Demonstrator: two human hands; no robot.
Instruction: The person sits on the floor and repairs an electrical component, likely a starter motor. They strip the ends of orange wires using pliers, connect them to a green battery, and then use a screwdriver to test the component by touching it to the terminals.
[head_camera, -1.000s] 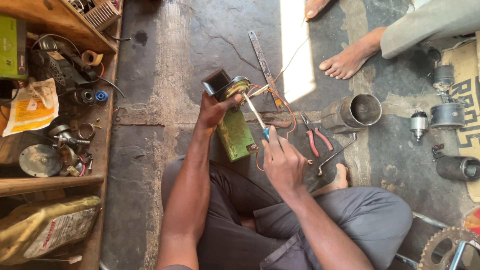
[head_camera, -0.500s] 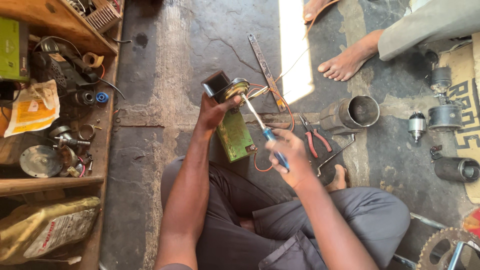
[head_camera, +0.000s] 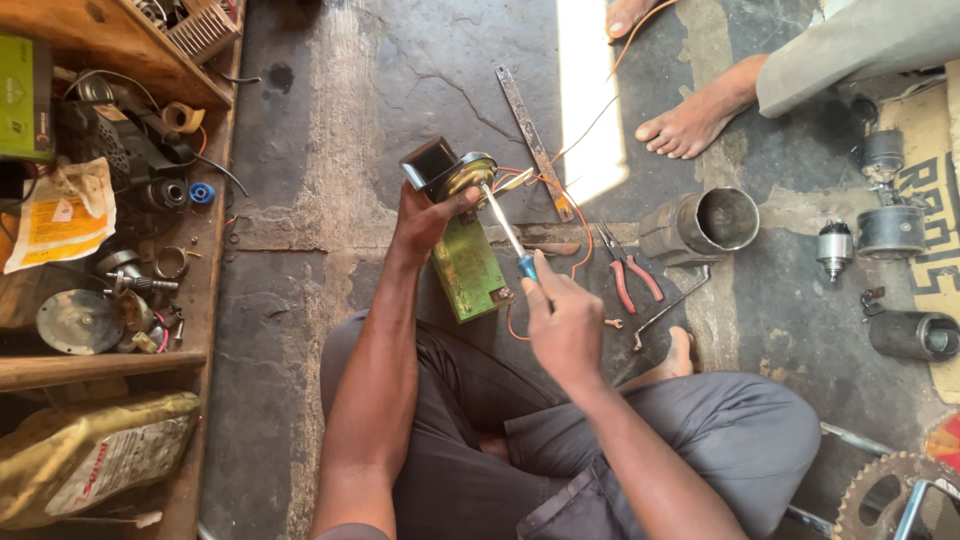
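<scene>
My left hand (head_camera: 425, 215) grips a round horn (head_camera: 468, 178); my right (head_camera: 562, 322) clasps a screwdriver (head_camera: 505, 230) over the green battery (head_camera: 468, 268) on cracked concrete floor (head_camera: 330, 150); a green box (head_camera: 25, 98) is shelved far left of it.

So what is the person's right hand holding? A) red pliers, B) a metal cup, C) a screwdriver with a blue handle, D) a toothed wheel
C: the right hand grips a screwdriver with a blue handle, its tip on the round part that the left hand holds up; the red pliers lie on the floor.
</scene>
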